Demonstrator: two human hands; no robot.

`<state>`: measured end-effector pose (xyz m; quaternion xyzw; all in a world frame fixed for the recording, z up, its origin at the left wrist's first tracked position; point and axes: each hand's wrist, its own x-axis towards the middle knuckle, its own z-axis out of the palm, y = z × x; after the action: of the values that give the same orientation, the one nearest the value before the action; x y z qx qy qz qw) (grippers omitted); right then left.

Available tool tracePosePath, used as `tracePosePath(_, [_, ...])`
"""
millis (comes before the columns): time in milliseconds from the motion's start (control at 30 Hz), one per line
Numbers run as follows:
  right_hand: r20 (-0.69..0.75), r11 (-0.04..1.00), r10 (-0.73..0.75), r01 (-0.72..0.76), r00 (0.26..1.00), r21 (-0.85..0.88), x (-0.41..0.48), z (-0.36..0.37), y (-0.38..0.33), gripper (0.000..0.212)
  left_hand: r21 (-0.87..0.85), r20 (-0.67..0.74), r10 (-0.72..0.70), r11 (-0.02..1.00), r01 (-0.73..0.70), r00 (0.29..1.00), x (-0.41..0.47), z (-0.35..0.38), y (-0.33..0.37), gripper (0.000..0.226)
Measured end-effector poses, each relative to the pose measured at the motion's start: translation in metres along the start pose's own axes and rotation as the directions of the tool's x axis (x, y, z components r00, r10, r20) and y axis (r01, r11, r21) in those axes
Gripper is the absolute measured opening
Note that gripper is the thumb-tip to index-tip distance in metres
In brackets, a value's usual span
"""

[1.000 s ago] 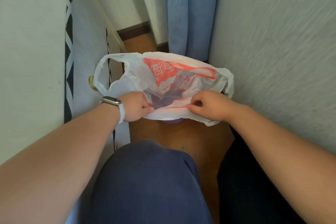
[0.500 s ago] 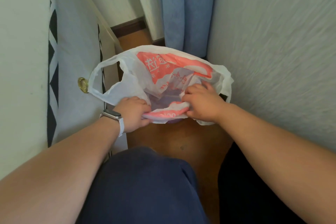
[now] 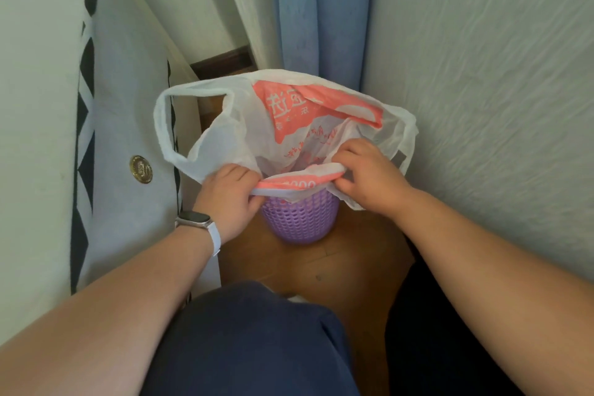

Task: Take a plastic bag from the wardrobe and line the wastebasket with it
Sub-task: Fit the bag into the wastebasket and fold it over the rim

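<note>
In a narrow strip of brown wooden floor [image 3: 340,267], seen from the head camera, a small purple perforated plastic wastebasket [image 3: 299,223] stands upright. It is hemmed in by a pale fabric-covered piece of furniture with black-and-white diamond trim [image 3: 41,112] on the left and a white textured wall [image 3: 482,80] on the right. A blue curtain [image 3: 321,10] hangs just behind the basket, and a dark brown skirting board [image 3: 221,63] closes the far end. The only open floor lies on the near side, between the basket and the person's knee in dark blue trousers [image 3: 250,341]. A round brass-coloured badge [image 3: 140,169] sits on the furniture's side, near the left wrist. A thin white plastic bag with red-orange print [image 3: 286,116] is spread open over the basket's mouth, its body sagging down inside. Its left handle loop sticks out over the furniture's edge, and its right side lies just beside the wall. The near edge of the bag is bunched into a strip stretched across the basket's near rim. The left hand [image 3: 229,193], with a pale-strapped watch [image 3: 194,221] on its wrist, has its fingers curled round the left end of that strip. The right hand [image 3: 369,177] pinches the right end between thumb and curled fingers, its knuckles over the basket's right rim.
</note>
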<state>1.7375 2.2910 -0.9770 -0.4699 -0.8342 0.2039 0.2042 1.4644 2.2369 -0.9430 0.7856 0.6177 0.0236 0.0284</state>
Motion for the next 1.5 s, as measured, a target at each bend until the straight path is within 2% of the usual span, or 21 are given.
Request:
tracePosePath(133, [-0.005, 0.999, 0.049, -0.049, 0.999, 0.019, -0.001, 0.0, 0.002, 0.023, -0.033, -0.018, -0.07, 0.997, 0.07, 0.997, -0.001, 0.005, -0.002, 0.03])
tracePosePath(200, [-0.015, 0.996, 0.089, -0.089, 0.996, 0.023, -0.001, -0.002, 0.002, 0.022, -0.072, -0.032, -0.149, 0.987, 0.146, 0.988, -0.001, 0.003, 0.001, 0.032])
tracePosePath(333, [-0.012, 0.994, 0.113, -0.113, 0.994, -0.005, -0.001, -0.006, 0.003, 0.02, -0.147, 0.014, -0.242, 0.959, 0.242, 0.97, -0.001, 0.001, 0.006, 0.041])
tracePosePath(400, [-0.039, 0.996, 0.083, -0.084, 0.996, -0.012, 0.0, -0.007, 0.001, 0.016, -0.103, 0.018, -0.225, 0.969, 0.225, 0.974, -0.003, 0.003, 0.005, 0.041])
tracePosePath(500, [-0.075, 0.999, 0.021, -0.023, 0.997, -0.028, 0.001, -0.006, 0.0, 0.014, 0.077, 0.031, -0.154, 0.985, 0.152, 0.988, -0.004, 0.005, 0.004, 0.041])
tracePosePath(667, [0.026, 0.995, 0.044, -0.042, 0.999, -0.094, -0.004, -0.004, 0.003, 0.021, 0.154, 0.185, -0.083, 0.987, 0.054, 0.979, -0.006, 0.006, 0.009, 0.042])
tracePosePath(800, [0.131, 0.973, 0.136, -0.107, 0.982, -0.206, -0.008, -0.007, 0.003, 0.025, 0.173, 0.268, -0.064, 0.985, 0.017, 0.961, -0.007, 0.01, 0.014, 0.046])
tracePosePath(900, [0.226, 0.953, 0.197, -0.132, 0.954, -0.273, -0.01, -0.011, -0.001, 0.042, 0.142, 0.298, -0.016, 0.989, -0.028, 0.954, -0.007, 0.006, 0.021, 0.051])
tracePosePath(1000, [0.261, 0.966, 0.199, -0.144, 0.945, -0.213, -0.009, -0.017, -0.01, 0.057, 0.032, 0.233, 0.047, 0.998, -0.056, 0.971, -0.002, -0.004, 0.032, 0.051])
tracePosePath(1067, [0.16, 0.984, 0.154, -0.136, 0.975, -0.116, -0.004, -0.02, -0.017, 0.056, -0.048, 0.138, 0.05, 0.998, -0.043, 0.989, 0.009, -0.009, 0.038, 0.05])
tracePosePath(1200, [-0.048, 0.99, 0.09, -0.095, 0.995, -0.102, 0.009, -0.014, -0.026, 0.055, 0.032, 0.003, 0.116, 0.993, -0.116, 0.993, 0.04, -0.01, 0.037, 0.054])
tracePosePath(1300, [-0.053, 0.983, 0.072, -0.08, 0.996, -0.168, 0.021, -0.009, -0.022, 0.059, 0.081, -0.035, 0.162, 0.984, -0.159, 0.986, 0.064, -0.008, 0.027, 0.058])
tracePosePath(1367, [-0.048, 0.974, 0.098, -0.106, 0.994, -0.201, 0.032, -0.009, -0.014, 0.062, 0.064, -0.063, 0.134, 0.989, -0.13, 0.989, 0.077, -0.004, 0.019, 0.058])
tracePosePath(1500, [-0.004, 0.96, 0.159, -0.155, 0.987, -0.231, 0.057, -0.001, 0.0, 0.069, -0.014, -0.146, -0.048, 0.999, 0.046, 0.988, 0.097, 0.007, 0.0, 0.058])
